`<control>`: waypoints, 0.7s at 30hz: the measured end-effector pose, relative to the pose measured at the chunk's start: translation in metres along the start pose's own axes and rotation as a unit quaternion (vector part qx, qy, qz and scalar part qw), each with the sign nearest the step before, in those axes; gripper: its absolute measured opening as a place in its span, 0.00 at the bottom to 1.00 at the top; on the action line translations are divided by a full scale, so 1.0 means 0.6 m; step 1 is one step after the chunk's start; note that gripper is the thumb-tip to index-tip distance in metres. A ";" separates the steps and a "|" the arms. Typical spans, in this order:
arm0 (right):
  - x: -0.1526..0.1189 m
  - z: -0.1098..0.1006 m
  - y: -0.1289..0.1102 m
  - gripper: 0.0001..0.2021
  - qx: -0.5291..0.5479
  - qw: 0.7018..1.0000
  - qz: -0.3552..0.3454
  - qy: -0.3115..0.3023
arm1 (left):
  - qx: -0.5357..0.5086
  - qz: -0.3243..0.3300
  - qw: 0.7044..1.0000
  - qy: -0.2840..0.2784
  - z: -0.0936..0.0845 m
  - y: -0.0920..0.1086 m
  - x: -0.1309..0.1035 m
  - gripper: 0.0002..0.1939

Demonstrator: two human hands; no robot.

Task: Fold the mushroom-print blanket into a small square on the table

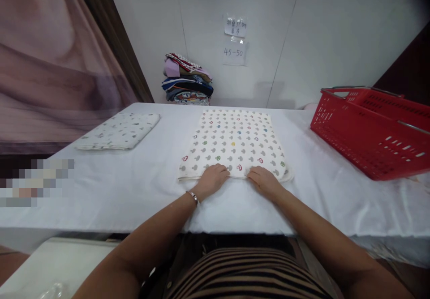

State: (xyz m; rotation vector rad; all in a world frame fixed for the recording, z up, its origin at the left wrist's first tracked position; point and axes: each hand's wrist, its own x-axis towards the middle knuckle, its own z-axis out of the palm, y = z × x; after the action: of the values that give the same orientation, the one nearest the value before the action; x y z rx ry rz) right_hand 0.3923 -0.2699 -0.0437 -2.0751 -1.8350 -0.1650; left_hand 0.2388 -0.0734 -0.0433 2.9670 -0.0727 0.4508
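A folded cream cloth (231,140) printed with grey and coloured mushrooms lies flat on the white-covered table in front of me. My left hand (212,181), with a bracelet at the wrist, is at the cloth's near edge, fingers curled over it. To its right, my right hand (264,181) is closed on the same edge. Both thumbs and the undersides of the fingers are partly hidden. The cloth's layers show at the near left and right corners.
Another folded white patterned cloth (121,131) lies at the left of the table (161,196). A red plastic basket (372,131) with metal handles stands at the right. Stacked fabrics (188,82) sit beyond the far edge, near paper signs (234,52) on the wall.
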 end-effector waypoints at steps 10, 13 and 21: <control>0.011 -0.016 -0.001 0.09 0.094 0.993 0.065 -0.021 | 0.010 0.003 1.000 0.006 -0.004 -0.004 0.009 0.15; 0.013 -0.017 -0.001 0.09 0.117 0.990 0.081 -0.018 | 0.040 0.006 0.999 0.011 0.000 -0.003 0.012 0.14; 0.019 -0.015 0.004 0.09 0.055 0.996 0.041 -0.059 | 0.065 -0.007 0.998 0.019 0.010 -0.006 0.015 0.15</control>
State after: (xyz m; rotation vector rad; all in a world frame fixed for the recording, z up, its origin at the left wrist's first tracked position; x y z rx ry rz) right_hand 0.3974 -0.2626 -0.0321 -2.1177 -1.7788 0.0792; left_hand 0.2495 -0.0710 -0.0468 3.0830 -0.0205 0.5286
